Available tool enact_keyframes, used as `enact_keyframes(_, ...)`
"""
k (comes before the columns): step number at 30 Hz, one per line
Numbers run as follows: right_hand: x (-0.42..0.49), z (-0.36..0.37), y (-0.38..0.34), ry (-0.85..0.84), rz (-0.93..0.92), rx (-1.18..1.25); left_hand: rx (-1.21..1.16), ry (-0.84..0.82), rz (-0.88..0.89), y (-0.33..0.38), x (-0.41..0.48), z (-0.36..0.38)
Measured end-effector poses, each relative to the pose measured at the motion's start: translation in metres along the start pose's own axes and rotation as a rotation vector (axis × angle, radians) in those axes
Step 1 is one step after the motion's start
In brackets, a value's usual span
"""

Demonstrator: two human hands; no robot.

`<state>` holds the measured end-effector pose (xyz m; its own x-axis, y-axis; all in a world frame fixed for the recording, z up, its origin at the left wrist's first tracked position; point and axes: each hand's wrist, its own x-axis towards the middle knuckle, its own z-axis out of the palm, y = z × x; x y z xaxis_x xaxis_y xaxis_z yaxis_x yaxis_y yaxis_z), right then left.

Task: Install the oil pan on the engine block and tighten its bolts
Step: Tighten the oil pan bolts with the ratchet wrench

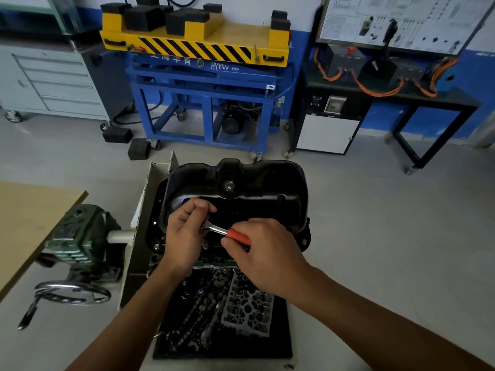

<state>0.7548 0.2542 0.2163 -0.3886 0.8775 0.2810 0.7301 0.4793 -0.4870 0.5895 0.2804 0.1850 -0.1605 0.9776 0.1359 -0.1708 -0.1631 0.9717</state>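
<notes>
In a workshop, the black oil pan (235,194) sits on the engine block (214,262). Left hand (184,234) fingers pinch the wrench (217,231) head, likely steadying it. Right hand (265,253) fingers wrap its red handle.

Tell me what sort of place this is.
Probably an automotive training workshop: a blue lift cart with a yellow striped top, a wiring display board, and a black oil pan on an engine stand.

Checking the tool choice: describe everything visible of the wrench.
The wrench has a shiny metal shank and a red grip. It lies slanted over the black oil pan's near edge. The right hand grips the red end; the left hand holds the head, hiding what it sits on.
</notes>
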Motion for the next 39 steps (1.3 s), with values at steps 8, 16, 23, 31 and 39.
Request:
enact_keyframes(8, 0.047, -0.029, 0.032, -0.071, -0.259, -0.364, 0.027, -0.143, -0.016, -0.001, -0.002, 0.005)
enact_keyframes(16, 0.022, -0.007, 0.025, 0.037, -0.119, -0.297, 0.027, -0.136, -0.065, 0.0, 0.005, 0.001)
enact_keyframes(23, 0.006, 0.003, 0.005, 0.153, -0.03, -0.296, -0.014, -0.137, -0.122, 0.006, 0.008, -0.001)
enact_keyframes(31, 0.014, -0.008, 0.014, 0.061, -0.054, -0.09, 0.031, -0.061, -0.096, 0.011, -0.001, 0.006)
enact_keyframes(39, 0.002, -0.033, 0.031, 0.184, -0.057, -0.06, -0.031, -0.162, -0.029, 0.019, -0.004, 0.036)
